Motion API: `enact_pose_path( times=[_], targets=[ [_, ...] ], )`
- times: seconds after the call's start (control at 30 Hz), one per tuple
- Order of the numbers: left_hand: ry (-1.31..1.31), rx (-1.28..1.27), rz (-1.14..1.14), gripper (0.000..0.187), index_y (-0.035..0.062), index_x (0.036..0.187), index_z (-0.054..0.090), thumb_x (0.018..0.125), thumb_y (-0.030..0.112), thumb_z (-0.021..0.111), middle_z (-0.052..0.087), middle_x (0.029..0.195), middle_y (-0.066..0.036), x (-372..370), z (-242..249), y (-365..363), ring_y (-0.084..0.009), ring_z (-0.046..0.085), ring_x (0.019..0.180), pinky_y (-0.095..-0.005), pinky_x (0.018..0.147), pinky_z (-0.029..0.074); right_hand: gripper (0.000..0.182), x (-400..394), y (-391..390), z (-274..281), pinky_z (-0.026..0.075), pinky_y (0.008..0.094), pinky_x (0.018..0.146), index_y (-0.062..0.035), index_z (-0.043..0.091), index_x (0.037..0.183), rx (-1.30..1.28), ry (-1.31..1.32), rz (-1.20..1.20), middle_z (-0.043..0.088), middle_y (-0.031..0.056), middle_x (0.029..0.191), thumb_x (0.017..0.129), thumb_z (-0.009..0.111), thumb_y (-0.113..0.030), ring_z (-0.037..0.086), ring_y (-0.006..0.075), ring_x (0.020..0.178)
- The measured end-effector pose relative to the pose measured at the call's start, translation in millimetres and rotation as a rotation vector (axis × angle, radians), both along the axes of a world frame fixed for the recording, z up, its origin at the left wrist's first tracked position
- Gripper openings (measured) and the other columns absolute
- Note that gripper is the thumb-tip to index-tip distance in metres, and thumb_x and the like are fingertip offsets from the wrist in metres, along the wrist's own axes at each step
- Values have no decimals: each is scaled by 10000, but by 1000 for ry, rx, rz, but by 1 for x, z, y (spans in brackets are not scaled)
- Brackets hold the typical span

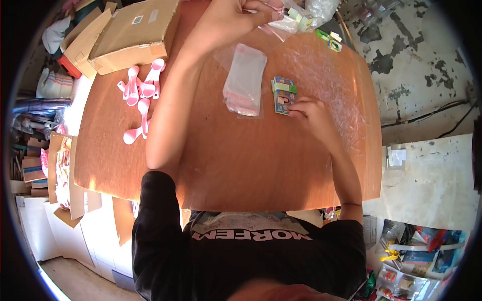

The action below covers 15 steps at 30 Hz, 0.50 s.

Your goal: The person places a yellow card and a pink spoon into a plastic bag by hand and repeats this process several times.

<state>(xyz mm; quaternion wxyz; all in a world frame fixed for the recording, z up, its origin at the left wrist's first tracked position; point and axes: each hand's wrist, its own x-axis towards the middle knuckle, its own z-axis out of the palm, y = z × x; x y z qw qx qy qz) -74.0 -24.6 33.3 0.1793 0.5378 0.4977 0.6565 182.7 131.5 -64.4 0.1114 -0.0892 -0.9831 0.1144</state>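
Observation:
My left hand (232, 21) reaches to the far edge of the table, its fingers closed beside crumpled clear plastic (287, 24); what they pinch is partly cut off and I cannot make it out. My right hand (317, 119) has thumb and fingers closed at the lower right corner of a small stack of printed cards (284, 102) wrapped with a light green band. Left of the cards lies a pile of clear plastic bags (246, 75) with pinkish edges. Several pink measuring spoons (132, 85) rest on the table, left of my left forearm.
A closed cardboard box (133, 37) sits at the table's far left. Clear plastic strips (326, 85) are scattered along the right side of the wooden table (241, 165). A green tape dispenser (329, 40) is near the far right edge. An open carton (63, 170) stands left of the table.

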Motion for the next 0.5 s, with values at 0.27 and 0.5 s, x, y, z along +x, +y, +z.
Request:
enact_pose_path(
  times=[0.27, 0.5],
  targets=[
    [41, -135, 23, 203, -42, 1085, 636, 897, 35, 634, 700, 874, -47, 0, -19, 14, -72, 635, 792, -222, 710, 501, 122, -14, 15, 104, 486, 244, 603, 29, 697, 949, -422, 632, -59, 686, 59, 807, 856, 701, -50, 626, 108, 678],
    [44, -174, -146, 211, -39, 1094, 630, 900, 43, 643, 703, 904, -56, 14, -11, 15, -86, 644, 818, -237, 738, 505, 156, -58, 7, 107, 459, 184, 630, 40, 694, 978, -566, 1110, -80, 680, 33, 807, 855, 715, -54, 602, 62, 716]
  ],
)
